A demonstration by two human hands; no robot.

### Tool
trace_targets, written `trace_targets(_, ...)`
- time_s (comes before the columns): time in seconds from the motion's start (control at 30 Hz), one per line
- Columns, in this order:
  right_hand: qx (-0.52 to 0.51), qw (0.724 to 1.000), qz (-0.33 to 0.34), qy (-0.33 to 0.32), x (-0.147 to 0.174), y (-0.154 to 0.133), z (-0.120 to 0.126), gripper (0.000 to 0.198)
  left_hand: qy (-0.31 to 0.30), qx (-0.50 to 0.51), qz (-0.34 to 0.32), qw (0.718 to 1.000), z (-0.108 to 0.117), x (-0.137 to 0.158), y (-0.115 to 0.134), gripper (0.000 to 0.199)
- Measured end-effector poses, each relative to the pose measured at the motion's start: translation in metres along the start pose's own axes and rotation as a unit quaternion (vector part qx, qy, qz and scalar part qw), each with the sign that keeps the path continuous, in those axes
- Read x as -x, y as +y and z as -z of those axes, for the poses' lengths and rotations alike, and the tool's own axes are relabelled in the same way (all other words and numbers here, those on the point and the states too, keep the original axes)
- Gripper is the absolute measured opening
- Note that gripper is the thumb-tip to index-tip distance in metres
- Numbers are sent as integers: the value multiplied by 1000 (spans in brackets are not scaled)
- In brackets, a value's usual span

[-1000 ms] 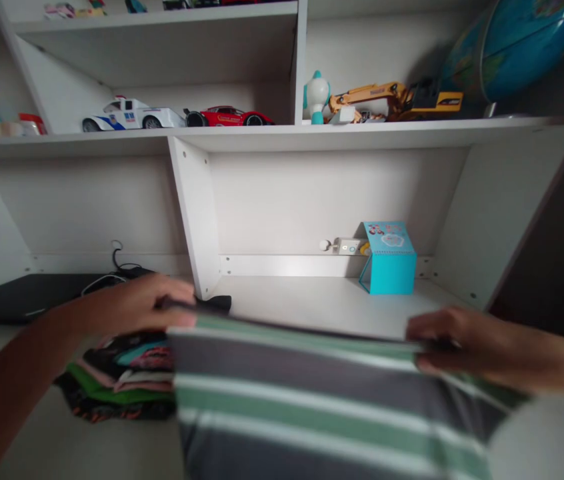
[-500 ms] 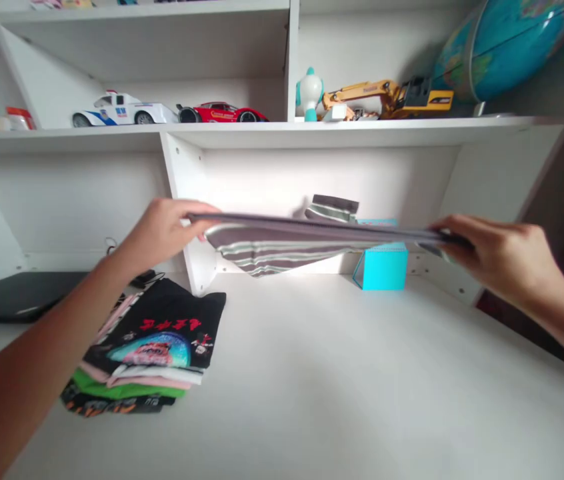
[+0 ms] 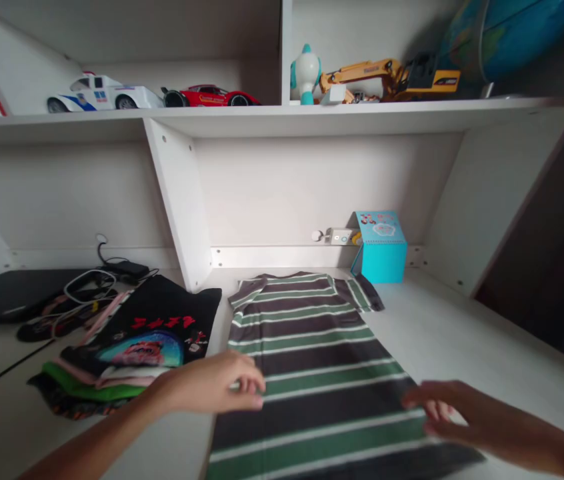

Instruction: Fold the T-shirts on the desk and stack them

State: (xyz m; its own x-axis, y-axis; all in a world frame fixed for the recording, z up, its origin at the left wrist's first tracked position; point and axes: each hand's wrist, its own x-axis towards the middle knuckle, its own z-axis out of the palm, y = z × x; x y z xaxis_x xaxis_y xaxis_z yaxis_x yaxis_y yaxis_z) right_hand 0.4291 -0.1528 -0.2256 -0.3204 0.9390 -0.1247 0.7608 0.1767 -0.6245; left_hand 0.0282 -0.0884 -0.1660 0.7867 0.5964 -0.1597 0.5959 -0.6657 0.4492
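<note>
A striped T-shirt (image 3: 322, 357) in dark grey, green and white lies spread on the white desk, its collar towards the back panel and its lower part towards me. My left hand (image 3: 217, 383) is over the shirt's left side, fingers loosely bent and apart from the thumb, holding nothing. Over the right side is my right hand (image 3: 455, 413), slightly blurred, also open with a gap between thumb and fingers. Whether either hand touches the fabric I cannot tell. The shirt's right sleeve (image 3: 362, 293) lies just in front of a blue desk calendar (image 3: 385, 260).
To the left sits a stack of folded clothes (image 3: 157, 333), a black printed one on top. Beyond it are a white cable (image 3: 69, 290) and a black laptop (image 3: 7, 297). Above runs a shelf (image 3: 242, 121) with toy cars, a yellow toy excavator (image 3: 392, 80) and a globe (image 3: 527, 40).
The striped T-shirt has come down from the air, where both hands held it stretched, and now lies flat on the desk. Both hands have let go and moved lower and nearer.
</note>
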Motion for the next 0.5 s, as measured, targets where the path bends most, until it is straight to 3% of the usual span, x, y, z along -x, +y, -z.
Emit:
trace_targets(0.1, 67, 995, 46, 61, -58, -2, 15, 40, 134, -28, 16, 990, -3, -55, -29, 39)
trace_targets(0.2, 160, 973, 58, 158, -118, 14, 1, 51, 136, -66, 87, 985, -23, -108, -68, 55)
trace_targets(0.27, 191, 966, 50, 165, -139, 30, -17, 55, 117, -78, 153, 978, -30, -128, -94, 63)
trace_targets(0.37, 242, 958, 17, 153, -136, 54, -34, 54, 128, -106, 259, 951, -20, -133, -128, 71)
trace_targets(0.5, 298, 944, -12, 141, -118, 74, -24, 51, 172, -179, 445, 861, 13, -126, -158, 65)
